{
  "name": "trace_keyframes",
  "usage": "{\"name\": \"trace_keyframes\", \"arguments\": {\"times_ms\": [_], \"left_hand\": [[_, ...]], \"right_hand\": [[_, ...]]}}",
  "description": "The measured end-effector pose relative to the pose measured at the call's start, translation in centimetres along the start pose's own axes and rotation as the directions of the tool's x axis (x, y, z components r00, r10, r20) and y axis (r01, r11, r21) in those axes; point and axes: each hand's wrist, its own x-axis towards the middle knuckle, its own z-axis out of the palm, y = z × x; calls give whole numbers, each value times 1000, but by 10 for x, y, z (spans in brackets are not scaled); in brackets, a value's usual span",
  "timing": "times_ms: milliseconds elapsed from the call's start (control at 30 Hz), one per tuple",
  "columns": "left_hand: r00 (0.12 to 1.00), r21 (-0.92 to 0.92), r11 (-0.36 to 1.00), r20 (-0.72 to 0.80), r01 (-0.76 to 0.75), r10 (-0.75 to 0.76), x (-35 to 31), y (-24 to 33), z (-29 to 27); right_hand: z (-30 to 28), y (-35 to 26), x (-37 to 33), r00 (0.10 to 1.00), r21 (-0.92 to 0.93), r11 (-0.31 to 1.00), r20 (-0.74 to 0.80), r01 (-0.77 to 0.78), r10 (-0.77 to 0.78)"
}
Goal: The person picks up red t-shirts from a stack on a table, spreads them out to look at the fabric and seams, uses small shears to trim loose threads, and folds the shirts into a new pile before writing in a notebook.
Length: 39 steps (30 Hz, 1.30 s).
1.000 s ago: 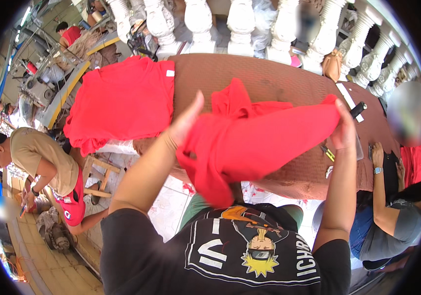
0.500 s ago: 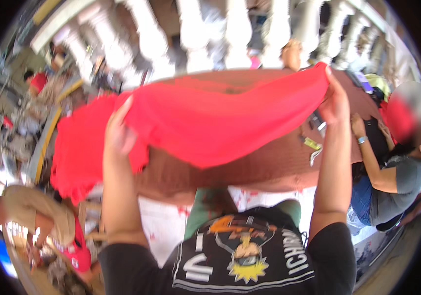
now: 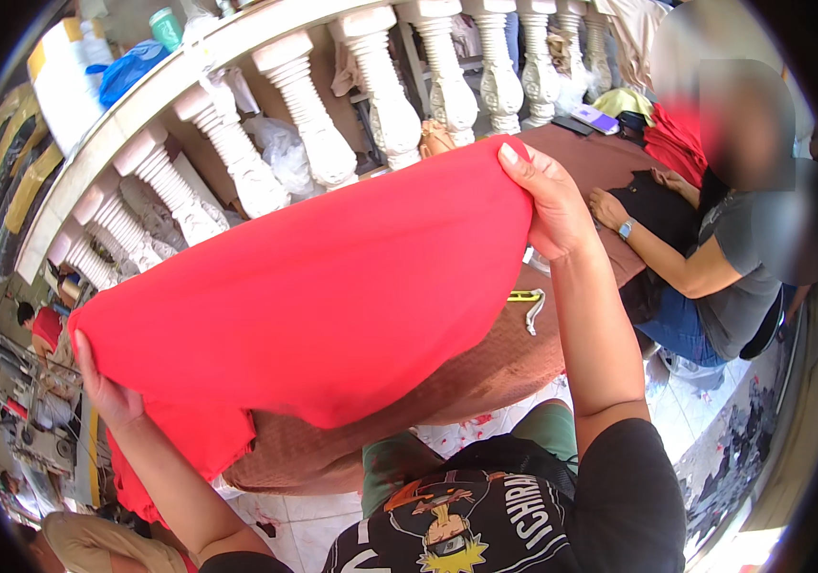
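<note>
A white railing with turned posts runs slantwise across the upper part of the view. Just in front of it stands a table under a brown cover. At the right of the table a co-worker in a grey top sits with both hands on a piece of black cloth. At the lower left edge another person's tan shirt shows in part.

The red cloth is stretched above the table, in front of the wearer's body, its upper edge rising from left to right and its lower edge sagging. Below its left part lies a pile of red cloth, mostly hidden by it.

The wearer's right hand pinches the upper right corner, thumb on the near face and fingers folded behind. The left hand grips the left end; some of its fingers are hidden by the fabric.

A blue plastic bag sits on the railing's top, near a green container. A tan bag stands near the foot of the posts. A purple box lies at the table's far side, and a small yellow tool rests near the right forearm, beside a pale strip.
</note>
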Motion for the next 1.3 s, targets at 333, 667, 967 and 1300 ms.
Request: {"name": "trace_keyframes", "arguments": {"times_ms": [333, 667, 967, 1300], "left_hand": [[969, 447, 868, 12, 215, -246, 38, -67, 10], [992, 263, 965, -125, 4, 30, 53, -55, -11], [798, 520, 667, -570, 533, -193, -136, -194, -97], [895, 816, 376, -436, 439, -97, -143, -231, -133]], "right_hand": [[-2, 22, 39, 959, -592, 756, -209, -278, 190], [-15, 52, 74, 941, -365, 874, 17, 321, -338], [-96, 202, -71, 969, -732, 635, -188, -248, 163], [-110, 220, -108, 991, -816, 569, -132, -101, -14]]}}
